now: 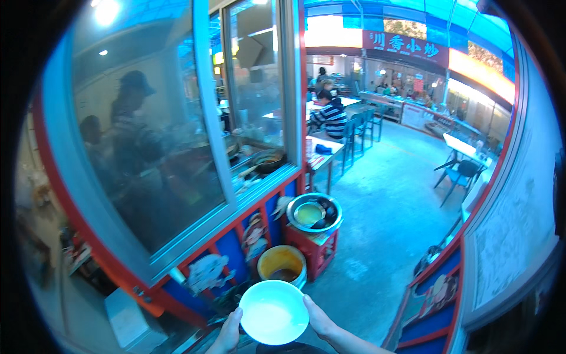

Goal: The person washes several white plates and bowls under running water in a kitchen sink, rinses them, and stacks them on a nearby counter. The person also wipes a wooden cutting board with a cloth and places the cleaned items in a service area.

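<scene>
A pale round bowl [274, 312] is held level between my two hands at the bottom of the view. My left hand [228, 329] grips its left rim, thumb over the edge. On the opposite rim my right hand [319, 319] has its thumb laid along the edge; the fingers of both hands are hidden beneath. The bowl's inside looks bright, and no contents can be made out. Just beyond it stands a bucket [265, 264] with a stained yellowish inner wall and brown matter low inside.
A metal basin [334, 221] holding a smaller bowl of greenish liquid [309, 214] rests on a red crate [319, 261]. Rags [255, 236] hang on the blue wall left of the bucket. Sliding windows [154, 132] rise at left. Farther off, a person in a striped top [331, 119] sits at a table.
</scene>
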The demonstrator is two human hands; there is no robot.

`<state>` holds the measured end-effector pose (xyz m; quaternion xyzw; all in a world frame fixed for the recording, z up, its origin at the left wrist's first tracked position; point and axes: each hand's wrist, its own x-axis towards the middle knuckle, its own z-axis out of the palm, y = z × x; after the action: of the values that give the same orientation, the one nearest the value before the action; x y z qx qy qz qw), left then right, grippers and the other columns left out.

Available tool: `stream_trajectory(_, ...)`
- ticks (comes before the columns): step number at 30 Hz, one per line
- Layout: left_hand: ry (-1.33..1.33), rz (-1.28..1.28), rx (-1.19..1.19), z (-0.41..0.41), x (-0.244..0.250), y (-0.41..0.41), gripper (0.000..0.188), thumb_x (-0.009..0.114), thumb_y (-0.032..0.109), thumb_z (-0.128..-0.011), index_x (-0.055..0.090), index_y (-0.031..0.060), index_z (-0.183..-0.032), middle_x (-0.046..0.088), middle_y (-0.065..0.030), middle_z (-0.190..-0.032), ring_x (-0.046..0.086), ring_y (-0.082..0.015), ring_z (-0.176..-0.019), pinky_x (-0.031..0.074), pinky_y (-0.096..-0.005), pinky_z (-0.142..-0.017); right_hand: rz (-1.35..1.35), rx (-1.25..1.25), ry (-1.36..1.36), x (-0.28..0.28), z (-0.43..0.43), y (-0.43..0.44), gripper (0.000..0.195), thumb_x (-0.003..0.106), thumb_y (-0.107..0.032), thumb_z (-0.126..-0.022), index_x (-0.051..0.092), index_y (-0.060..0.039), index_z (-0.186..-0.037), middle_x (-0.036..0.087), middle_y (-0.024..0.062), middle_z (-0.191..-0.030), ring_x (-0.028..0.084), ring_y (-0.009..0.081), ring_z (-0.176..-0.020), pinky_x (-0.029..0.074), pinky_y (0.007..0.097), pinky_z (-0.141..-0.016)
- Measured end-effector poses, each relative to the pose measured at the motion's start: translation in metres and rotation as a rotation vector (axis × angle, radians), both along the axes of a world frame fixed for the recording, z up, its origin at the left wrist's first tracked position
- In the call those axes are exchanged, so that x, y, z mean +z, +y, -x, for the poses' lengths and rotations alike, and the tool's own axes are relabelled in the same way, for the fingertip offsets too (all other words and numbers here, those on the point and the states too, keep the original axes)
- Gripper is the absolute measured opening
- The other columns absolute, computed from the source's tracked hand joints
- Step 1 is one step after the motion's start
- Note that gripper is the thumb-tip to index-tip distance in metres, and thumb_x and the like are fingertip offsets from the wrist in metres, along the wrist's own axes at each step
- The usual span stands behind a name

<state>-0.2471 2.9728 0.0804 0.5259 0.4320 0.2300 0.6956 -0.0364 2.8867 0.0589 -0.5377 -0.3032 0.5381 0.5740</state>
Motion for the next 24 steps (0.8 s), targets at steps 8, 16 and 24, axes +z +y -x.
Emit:
stream_trajectory(8,-0.08,0.032,-0.662,-0.348,0.007,0.108,0.047,0.032,0.041,-0.1,0.052,0.0013,-0.117,0.059,-0.0072,-0.099,0.053,-0.0133,-0.094,0.04,-0.0301,-0.088,0.064,-0.551,0.244,0.014,-0.273,-0.001,0.06,0.022,-0.047,-0.1,0.045,-0.0009,-0.13,0.056,0.0134,-0.121,0.055,0.0211,-0.11,0.043,0.0348,-0.093)
stream_trajectory(16,-0.064,0.166,-0.565,-0.623,0.015,0.149,0.054,0.036,0.041,-0.098,0.043,-0.0004,-0.132,0.05,-0.0133,-0.13,0.046,-0.0212,-0.12,0.032,-0.0371,-0.104,0.198,-0.512,0.106,0.006,-0.558,0.045,0.061,0.026,-0.049,-0.099,0.051,0.0,-0.125,0.059,0.012,-0.117,0.057,0.0184,-0.104,0.045,0.0325,-0.087)
stream_trajectory(24,-0.203,-0.039,-0.47,-0.857,-0.009,0.237,0.051,0.037,0.04,-0.098,0.057,-0.0043,-0.112,0.063,-0.0109,-0.102,0.056,-0.0149,-0.094,0.041,-0.0299,-0.087,0.029,-0.458,0.173,-0.001,-0.799,0.144,0.06,0.026,-0.048,-0.1,0.046,-0.0002,-0.13,0.055,0.013,-0.124,0.054,0.0205,-0.11,0.042,0.0363,-0.094)
